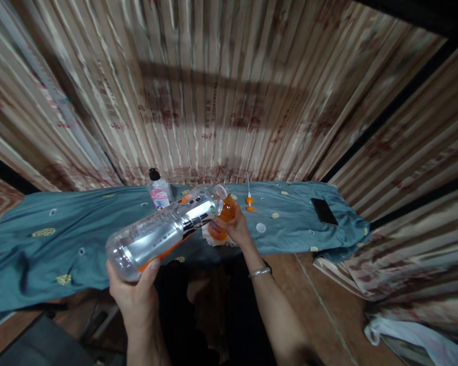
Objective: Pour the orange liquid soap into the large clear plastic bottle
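My left hand [135, 290] is wrapped round the base of a large clear plastic bottle [152, 243] with a silver and orange label. The bottle leans well over, its open mouth up and to the right, at the top of an orange bottle [218, 231]. Round that orange bottle my right hand [234, 227] is closed, partly hiding it. A crumpled white tissue [210, 241] lies under the orange bottle. Just to the right lie an orange pump head [249, 202] with a clear tube and a round white cap [260, 227]. Whether liquid is flowing, I cannot tell.
A green patterned cloth [87, 218] covers the narrow table. Behind the large bottle stands a clear bottle with a black cap [160, 192] and pink label. A black phone [324, 211] lies at the right. Patterned curtains [213, 101] hang close behind and at the sides.
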A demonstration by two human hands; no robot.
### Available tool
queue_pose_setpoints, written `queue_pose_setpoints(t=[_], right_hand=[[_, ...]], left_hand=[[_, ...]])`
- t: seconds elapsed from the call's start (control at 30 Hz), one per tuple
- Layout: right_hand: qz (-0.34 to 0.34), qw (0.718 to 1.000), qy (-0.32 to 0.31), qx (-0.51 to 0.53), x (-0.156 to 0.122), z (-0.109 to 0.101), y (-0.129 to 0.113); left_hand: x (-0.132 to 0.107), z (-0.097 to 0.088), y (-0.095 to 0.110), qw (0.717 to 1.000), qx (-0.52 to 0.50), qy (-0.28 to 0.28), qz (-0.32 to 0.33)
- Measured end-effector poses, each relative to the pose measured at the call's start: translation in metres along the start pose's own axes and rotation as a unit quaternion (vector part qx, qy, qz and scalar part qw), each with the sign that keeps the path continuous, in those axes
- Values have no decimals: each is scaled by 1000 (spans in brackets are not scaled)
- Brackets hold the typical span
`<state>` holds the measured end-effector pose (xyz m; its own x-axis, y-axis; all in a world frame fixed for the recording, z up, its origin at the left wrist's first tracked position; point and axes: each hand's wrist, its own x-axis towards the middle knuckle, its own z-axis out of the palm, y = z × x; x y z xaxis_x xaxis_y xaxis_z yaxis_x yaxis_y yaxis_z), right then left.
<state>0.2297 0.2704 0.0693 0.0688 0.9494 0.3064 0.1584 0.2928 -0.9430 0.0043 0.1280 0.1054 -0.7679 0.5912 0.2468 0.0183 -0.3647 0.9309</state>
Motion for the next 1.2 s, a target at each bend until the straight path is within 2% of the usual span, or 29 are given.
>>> queue_pose_setpoints(t=[0.17, 0.57, 0.9, 1.2], right_hand=[[49, 998, 14, 26, -5, 2, -7], [44, 998, -2, 49, -11, 0, -9], [60, 997, -15, 45, -14, -2, -17], [49, 998, -10, 42, -14, -1, -17]], left_hand=[[-3, 1, 5, 1000, -3, 18, -11], [-7, -7, 7, 999, 10, 36, -5], [-10, 2, 29, 999, 10, 34, 3], [-12, 1, 24, 999, 13, 41, 0]])
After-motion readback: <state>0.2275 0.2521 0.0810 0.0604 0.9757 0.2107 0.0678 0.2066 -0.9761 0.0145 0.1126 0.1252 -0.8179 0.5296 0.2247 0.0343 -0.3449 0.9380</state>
